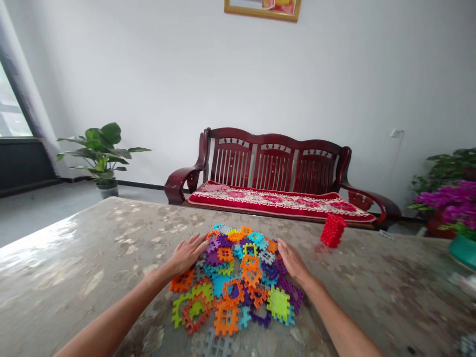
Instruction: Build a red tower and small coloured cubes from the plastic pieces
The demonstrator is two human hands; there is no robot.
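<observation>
From where I stand, the left hand (188, 252) and right hand (292, 259) flank a heap of notched plastic building tiles (223, 285) on the patterned tablecloth (137, 238), fingers extended, gripping nothing, apparently to keep loose, overlapping pieces from spreading. The red knobbly block (332, 231) stands apart, beyond the right hand, perhaps to stay unmixed.

Tabletop (74, 277), one. On it: interlocking pieces (251, 275), over twenty, overlap preventing an exact count; red blocky item (333, 231), one. Above it: left hand (188, 253), one; right hand (292, 259), one. Beyond it: settee (275, 139), one; backrest panels (234, 161), three; framed picture (262, 15), one; left-side potted plant (104, 151), one.
</observation>
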